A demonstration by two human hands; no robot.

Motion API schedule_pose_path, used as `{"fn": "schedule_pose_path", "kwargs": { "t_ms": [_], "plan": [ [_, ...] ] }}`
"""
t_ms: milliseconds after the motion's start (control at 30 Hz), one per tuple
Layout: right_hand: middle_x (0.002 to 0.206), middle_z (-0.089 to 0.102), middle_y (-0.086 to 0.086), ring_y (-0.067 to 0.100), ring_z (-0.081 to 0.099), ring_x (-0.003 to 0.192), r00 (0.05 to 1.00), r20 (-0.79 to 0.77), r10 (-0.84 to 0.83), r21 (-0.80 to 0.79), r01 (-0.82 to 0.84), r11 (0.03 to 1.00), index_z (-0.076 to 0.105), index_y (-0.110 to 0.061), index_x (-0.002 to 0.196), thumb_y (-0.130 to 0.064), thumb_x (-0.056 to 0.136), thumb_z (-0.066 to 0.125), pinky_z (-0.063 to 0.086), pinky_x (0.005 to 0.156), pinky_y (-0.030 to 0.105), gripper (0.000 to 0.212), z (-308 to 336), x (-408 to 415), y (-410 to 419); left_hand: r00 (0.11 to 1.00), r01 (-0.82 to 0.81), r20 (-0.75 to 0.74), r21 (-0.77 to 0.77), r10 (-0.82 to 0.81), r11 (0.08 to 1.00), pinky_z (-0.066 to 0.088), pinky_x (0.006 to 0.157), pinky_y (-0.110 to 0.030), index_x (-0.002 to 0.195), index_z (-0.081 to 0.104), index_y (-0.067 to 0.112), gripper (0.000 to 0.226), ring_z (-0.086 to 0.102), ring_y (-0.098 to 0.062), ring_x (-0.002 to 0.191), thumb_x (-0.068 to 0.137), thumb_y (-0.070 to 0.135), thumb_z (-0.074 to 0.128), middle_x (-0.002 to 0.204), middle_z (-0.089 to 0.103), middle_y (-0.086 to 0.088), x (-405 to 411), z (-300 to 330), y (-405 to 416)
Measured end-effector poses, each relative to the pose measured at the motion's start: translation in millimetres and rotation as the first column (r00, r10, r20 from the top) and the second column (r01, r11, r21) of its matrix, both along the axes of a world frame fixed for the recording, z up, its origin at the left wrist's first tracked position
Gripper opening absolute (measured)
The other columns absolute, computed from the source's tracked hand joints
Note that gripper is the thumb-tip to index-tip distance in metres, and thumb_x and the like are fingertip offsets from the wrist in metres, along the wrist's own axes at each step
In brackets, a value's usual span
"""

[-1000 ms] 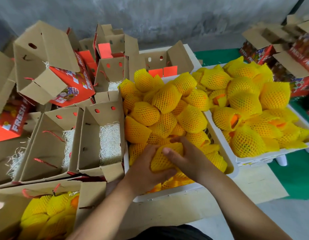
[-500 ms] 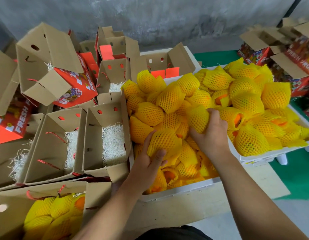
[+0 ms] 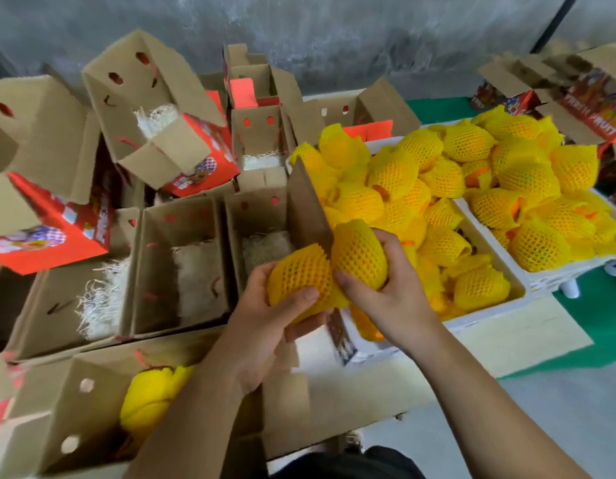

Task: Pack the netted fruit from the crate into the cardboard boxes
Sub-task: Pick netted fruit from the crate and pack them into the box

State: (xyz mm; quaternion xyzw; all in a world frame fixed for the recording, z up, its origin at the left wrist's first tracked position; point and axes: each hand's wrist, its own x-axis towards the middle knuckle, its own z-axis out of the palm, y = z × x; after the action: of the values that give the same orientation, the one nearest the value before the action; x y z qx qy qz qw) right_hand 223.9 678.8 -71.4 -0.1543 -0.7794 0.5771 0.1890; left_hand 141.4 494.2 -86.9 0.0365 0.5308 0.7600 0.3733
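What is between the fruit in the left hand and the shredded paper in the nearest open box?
Only air, in the head view: left hand holds netted fruit just before shredded paper.

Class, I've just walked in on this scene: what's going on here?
A person is packing netted fruit. The left hand holds one fruit, the right hand another, both lifted beside the white crate, near an open box lined with shredded paper.

Fruit (image 3: 360, 254): wearing yellow foam mesh sleeves, soft, matt. Boxes (image 3: 182, 267): showing plain brown corrugated cardboard inside, matt; printed red outside. Box filling (image 3: 192, 271): looking like pale shredded paper. Crate (image 3: 486, 314): appearing white, smooth plastic. Wall (image 3: 299, 36): showing rough grey concrete.
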Motion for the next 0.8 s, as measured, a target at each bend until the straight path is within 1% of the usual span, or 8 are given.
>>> {"fn": "schedule_pose_path", "kwargs": {
  "t_ms": [100,200,300,367,433,500,600,800],
  "plan": [
    [0.116,0.063,-0.018,0.001,0.063,0.107,0.998,-0.006,0.062,-0.028,-0.062,0.998,0.048,-0.047,0.133,-0.048,0.081,0.074,0.049,0.078,0.012,0.059,0.9,-8.9,-59.8,0.998,-0.024,0.047,-0.068,0.028,0.997,0.063,0.079,-0.038,0.131,0.058,0.031,0.084,0.074,-0.037,0.107,0.059,0.051,0.097,0.123,0.073,-0.010,-5.6,4.0,-66.1],
    [0.118,0.064,-0.018,0.002,0.061,0.111,0.982,0.029,0.185,-0.117,-0.181,0.977,0.052,-0.052,0.131,-0.036,0.087,0.055,0.050,0.082,0.016,0.047,-2.8,-24.5,-113.1,0.995,-0.045,-0.098,-0.226,0.023,0.973,0.060,0.087,-0.033,0.126,0.059,0.046,0.061,0.073,-0.015,0.109,0.072,0.065,0.081,0.121,0.073,0.003,-8.0,4.4,-131.8],
    [0.109,0.068,-0.025,-0.006,0.063,0.101,0.977,0.082,0.199,-0.154,-0.184,0.971,0.055,-0.058,0.124,-0.035,0.087,0.048,0.050,0.078,0.012,0.044,-14.0,-37.5,-166.2,0.974,-0.148,-0.207,-0.256,0.095,0.955,0.055,0.070,-0.010,0.132,0.053,0.033,0.046,0.068,0.014,0.091,0.092,0.035,0.075,0.115,0.068,0.009,-16.5,-2.5,-182.3],
    [0.107,0.066,-0.031,-0.011,0.061,0.099,0.981,0.096,0.171,-0.146,-0.156,0.977,0.053,-0.052,0.129,-0.045,0.087,0.051,0.048,0.077,0.008,0.042,-23.7,-40.9,-201.9,0.986,-0.167,-0.045,-0.177,0.162,0.970,0.061,0.073,-0.020,0.130,0.061,0.025,0.043,0.073,0.001,0.093,0.090,0.021,0.073,0.114,0.073,-0.003,-26.0,-3.5,-211.8],
    [0.104,0.065,-0.031,-0.011,0.062,0.095,0.986,0.101,0.135,-0.200,-0.112,0.973,0.052,-0.047,0.129,-0.049,0.086,0.057,0.047,0.071,0.007,0.043,-32.3,-43.0,-230.3,0.953,-0.187,0.233,-0.050,0.193,0.981,0.063,0.078,-0.039,0.133,0.064,0.024,0.049,0.075,-0.019,0.104,0.085,0.031,0.071,0.125,0.073,-0.006,-34.0,-8.1,-240.2],
    [0.100,0.067,-0.025,-0.004,0.066,0.089,0.985,0.121,0.123,-0.247,-0.090,0.965,0.050,-0.043,0.126,-0.043,0.087,0.064,0.051,0.068,0.012,0.041,-42.0,-44.9,-248.1,0.875,-0.228,0.431,-0.032,0.219,0.973,0.063,0.077,-0.046,0.134,0.065,0.022,0.051,0.071,-0.028,0.113,0.085,0.038,0.069,0.129,0.071,-0.009,-35.8,-14.9,-258.3],
    [0.093,0.067,-0.019,0.000,0.067,0.081,0.979,0.165,0.119,-0.256,-0.074,0.964,0.049,-0.040,0.116,-0.037,0.084,0.072,0.052,0.064,0.017,0.040,-52.9,-47.5,-260.5,0.853,-0.222,0.452,-0.138,0.260,0.965,0.063,0.061,-0.044,0.125,0.061,0.021,0.037,0.071,-0.035,0.100,0.089,0.017,0.068,0.126,0.065,-0.018,-34.1,-30.8,-266.6],
    [0.103,0.061,0.018,0.020,0.061,0.082,0.958,0.284,0.048,-0.126,-0.012,0.992,0.045,-0.028,0.108,-0.032,0.075,0.077,0.054,0.070,0.044,0.046,-74.5,-42.0,-258.2,0.914,0.001,0.395,-0.219,0.088,0.976,0.064,0.069,-0.045,0.135,0.059,0.029,0.064,0.076,-0.034,0.101,0.078,0.012,0.082,0.121,0.075,-0.011,-38.0,-50.4,-259.3]
  ]
}}
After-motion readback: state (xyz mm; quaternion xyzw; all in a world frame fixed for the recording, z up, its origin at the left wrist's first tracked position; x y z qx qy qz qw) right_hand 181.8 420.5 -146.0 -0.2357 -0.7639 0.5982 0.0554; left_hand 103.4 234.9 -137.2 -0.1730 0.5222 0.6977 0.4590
